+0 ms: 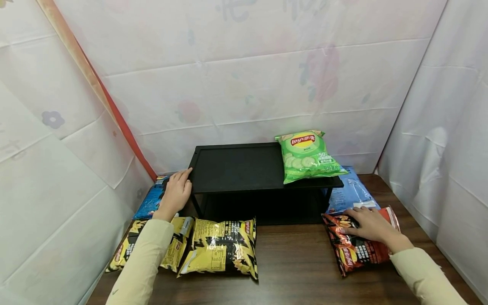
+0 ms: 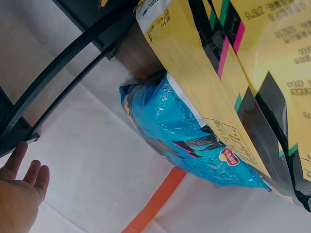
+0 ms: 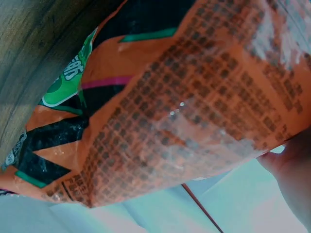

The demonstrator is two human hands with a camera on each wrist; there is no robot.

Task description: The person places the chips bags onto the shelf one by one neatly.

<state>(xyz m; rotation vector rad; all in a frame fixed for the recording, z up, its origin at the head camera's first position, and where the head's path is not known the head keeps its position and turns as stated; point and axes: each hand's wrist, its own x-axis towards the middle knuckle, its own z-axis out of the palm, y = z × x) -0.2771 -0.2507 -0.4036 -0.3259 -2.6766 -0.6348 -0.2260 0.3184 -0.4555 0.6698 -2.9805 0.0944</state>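
My left hand (image 1: 176, 191) is at the left end of a small black shelf (image 1: 236, 167), its extended fingers touching the top's edge; the left wrist view has its fingertips (image 2: 19, 151) against the dark frame. On the right, my right hand (image 1: 371, 222) grips a red bag of chips (image 1: 352, 245) on the table, fingers over its upper side and thumb on its front. That bag's printed orange-red side (image 3: 194, 111) fills most of the right wrist view, where the fingers are hidden. A green bag of chips (image 1: 306, 156) lies on the shelf's right end.
Yellow bags of chips (image 1: 225, 248) lie in front of the shelf at the left, partly behind my left sleeve. A blue bag (image 1: 150, 203) lies left of the shelf, a light-blue bag (image 1: 350, 190) to its right. White printed cloth (image 1: 248, 84) surrounds the wooden table (image 1: 289, 262).
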